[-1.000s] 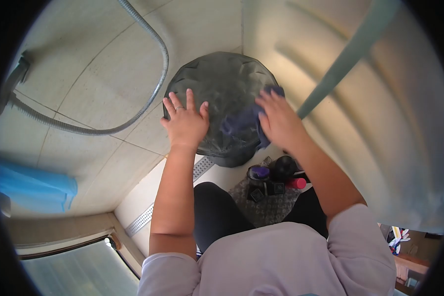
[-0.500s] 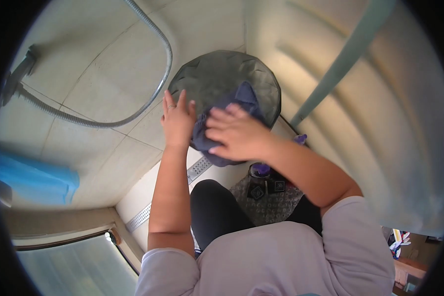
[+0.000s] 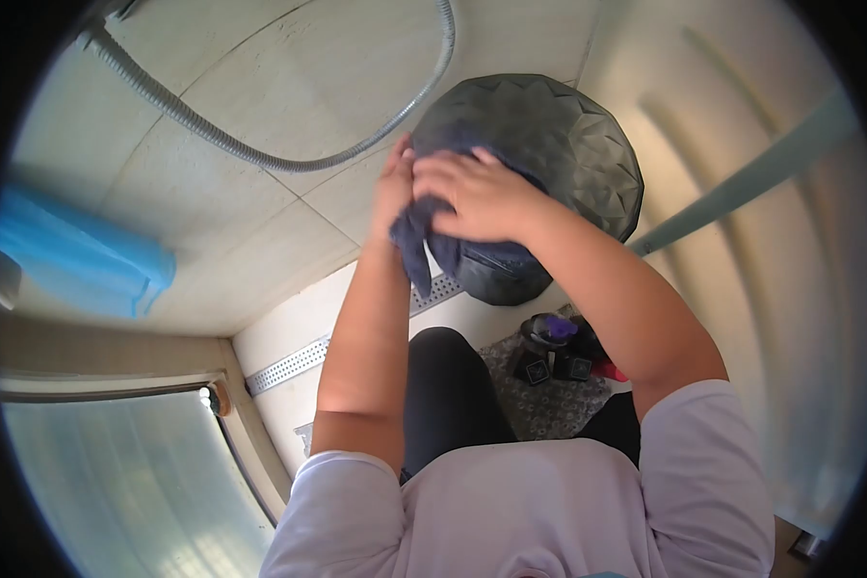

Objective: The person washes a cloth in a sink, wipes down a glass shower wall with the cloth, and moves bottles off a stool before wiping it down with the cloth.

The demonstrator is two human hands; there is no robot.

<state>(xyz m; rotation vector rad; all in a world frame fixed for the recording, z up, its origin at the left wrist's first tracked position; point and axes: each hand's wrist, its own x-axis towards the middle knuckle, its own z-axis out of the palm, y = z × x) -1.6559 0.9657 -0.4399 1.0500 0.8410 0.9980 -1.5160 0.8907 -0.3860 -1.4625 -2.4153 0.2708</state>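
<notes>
A large, dark grey, round object [image 3: 588,144] with a faceted surface stands tilted near the tiled wall; its kind I cannot make out. My right hand [image 3: 477,197] presses a dark blue cloth [image 3: 412,243] onto its left part, the fingers bent over the fabric. Loose ends of the cloth hang down below the hand. At the object's left edge is my left hand [image 3: 391,204], fingers stretched upward and slightly blurred. It lies right beside the right hand and the cloth, which partly cover its contact with the object.
A metal shower hose [image 3: 260,157] curves along the wall. Something blue [image 3: 87,246] hangs at left. A drain grate [image 3: 289,366] runs along the floor. Bottles with a purple top [image 3: 561,328] stand on a textured mat [image 3: 544,409] between my legs. A greenish bar [image 3: 742,183] slants at right.
My right hand has swept the cloth to the left across the object, close to my left hand. The view has shifted, so the object appears farther right, and it looks turned.
</notes>
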